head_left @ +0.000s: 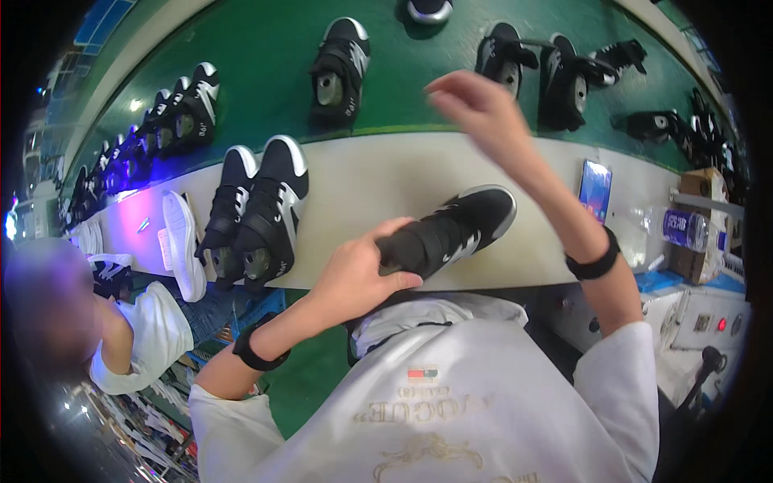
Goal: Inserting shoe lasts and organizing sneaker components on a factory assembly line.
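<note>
Green belt [419, 97] runs across the far side of a workroom, with a pale ledge [346, 177] between it and the wearer. With the held shoe [455, 233] as the dial's centre, its silver toe points to 2 o'clock over the ledge. The left hand [354, 270] grips its heel end, thumb on the near side and fingers on the far, probably because that steadies the shoe and leaves strap and toe uncovered. At 12 o'clock, the right hand [475, 101] is raised, fingers loosely bent, nothing visible in it, perhaps to keep clear of the shoe.

Two shoes [274, 205] stand side by side at 9 o'clock, heels toward the wearer, presumably set within easy reach; a white sole [183, 249] lies past them. A row [185, 117] lines the belt near 10, likely for order; a lone shoe [342, 68] sits at 11, strapped shoes [564, 80] at 1. Between 2 and 3 is a phone [595, 189], with a bottle [684, 229] at 3, seemingly kept aside. A co-worker [153, 330] sits at 8.
</note>
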The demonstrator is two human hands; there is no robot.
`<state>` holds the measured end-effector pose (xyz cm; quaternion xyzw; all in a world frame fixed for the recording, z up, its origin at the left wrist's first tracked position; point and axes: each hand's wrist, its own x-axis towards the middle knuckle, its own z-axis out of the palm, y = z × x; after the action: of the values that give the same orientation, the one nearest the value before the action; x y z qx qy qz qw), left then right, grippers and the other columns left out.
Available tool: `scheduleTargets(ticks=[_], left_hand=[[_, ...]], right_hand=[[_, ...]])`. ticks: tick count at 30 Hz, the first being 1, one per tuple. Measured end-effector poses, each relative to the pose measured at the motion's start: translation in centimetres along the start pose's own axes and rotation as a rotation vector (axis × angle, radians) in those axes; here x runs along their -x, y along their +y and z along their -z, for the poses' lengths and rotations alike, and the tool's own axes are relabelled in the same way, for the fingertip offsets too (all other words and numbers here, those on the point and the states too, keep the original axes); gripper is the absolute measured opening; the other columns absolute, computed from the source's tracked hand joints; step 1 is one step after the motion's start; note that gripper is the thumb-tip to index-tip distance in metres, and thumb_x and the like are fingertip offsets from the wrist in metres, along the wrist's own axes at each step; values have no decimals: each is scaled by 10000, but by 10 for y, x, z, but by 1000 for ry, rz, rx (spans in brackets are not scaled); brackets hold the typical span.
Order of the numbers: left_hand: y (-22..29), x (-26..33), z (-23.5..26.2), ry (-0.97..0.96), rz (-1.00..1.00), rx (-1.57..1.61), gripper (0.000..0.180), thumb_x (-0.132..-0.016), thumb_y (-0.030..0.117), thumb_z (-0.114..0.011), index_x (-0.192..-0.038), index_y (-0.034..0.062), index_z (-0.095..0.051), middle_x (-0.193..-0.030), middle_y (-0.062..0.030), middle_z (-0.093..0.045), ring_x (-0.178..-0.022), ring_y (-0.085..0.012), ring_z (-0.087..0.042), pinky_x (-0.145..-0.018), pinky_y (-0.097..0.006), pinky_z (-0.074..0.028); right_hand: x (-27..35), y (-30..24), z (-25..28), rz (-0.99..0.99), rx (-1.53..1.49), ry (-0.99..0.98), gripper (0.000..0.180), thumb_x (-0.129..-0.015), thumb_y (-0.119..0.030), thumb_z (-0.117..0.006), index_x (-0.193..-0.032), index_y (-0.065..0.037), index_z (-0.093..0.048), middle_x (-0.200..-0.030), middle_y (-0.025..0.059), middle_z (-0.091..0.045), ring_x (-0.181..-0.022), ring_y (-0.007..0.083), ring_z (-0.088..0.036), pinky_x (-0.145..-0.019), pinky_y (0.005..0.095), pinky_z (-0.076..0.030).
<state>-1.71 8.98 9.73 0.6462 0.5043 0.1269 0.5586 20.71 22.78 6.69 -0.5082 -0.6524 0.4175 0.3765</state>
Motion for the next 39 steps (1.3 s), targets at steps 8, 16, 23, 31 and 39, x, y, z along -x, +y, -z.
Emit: scheduleTargets(ticks=[8, 16, 23, 31, 39], left_hand=[[43, -27, 137, 506, 63, 534, 434, -932, 278, -690, -1254, 4, -590, -1121, -61, -659, -1028, -162, -627, -954, -320, -481], [-50, -140, 248, 419, 511, -385, 552, -781, 309, -776, -1170, -45, -606, -931, -122, -698, -800, -210, -653, -640, -381, -519], [25, 62, 178, 663, 264, -403, 311, -923, 144, -639, -1195, -9, -649, -1079, -173, -721, -986, -255, -710, -849, -354, -541], [42, 175, 94, 665, 152, -135, 304, -901, -41, -539, -1189, -57, -635, -997, -188, -741, -920, -248, -735, -784, -310, -557], [26, 72, 55, 743, -230, -52, 420, -836, -53, -603, -1256, -70, -600, -1290, -229, -630, -1234, -338, -601, -1070, -400, -432]], right_hand=[[-20, 30, 85, -106, -35, 198, 292, -959, -187, -648, -1163, 22, -653, -1038, 103, -716, -971, 146, -664, -878, 280, -515], [-180, 63, -28, -160, 397, 121, 730, -795, -373, -793, -1279, 98, -517, -1272, 309, -542, -1211, 435, -536, -1019, 466, -459], [-273, 109, -44, -503, 556, 411, 1006, -694, -511, -851, -1335, 86, -358, -1361, 249, -485, -1290, 407, -472, -1065, 491, -402], [-275, 74, -36, -557, -26, 238, 644, -683, -377, -832, -1074, 97, -637, -1148, 231, -658, -1081, 361, -641, -890, 491, -525], [-15, -34, 18, 60, 152, -550, 578, -644, -220, -842, -1120, -2, -597, -1074, 192, -659, -1035, 313, -635, -885, 401, -491]])
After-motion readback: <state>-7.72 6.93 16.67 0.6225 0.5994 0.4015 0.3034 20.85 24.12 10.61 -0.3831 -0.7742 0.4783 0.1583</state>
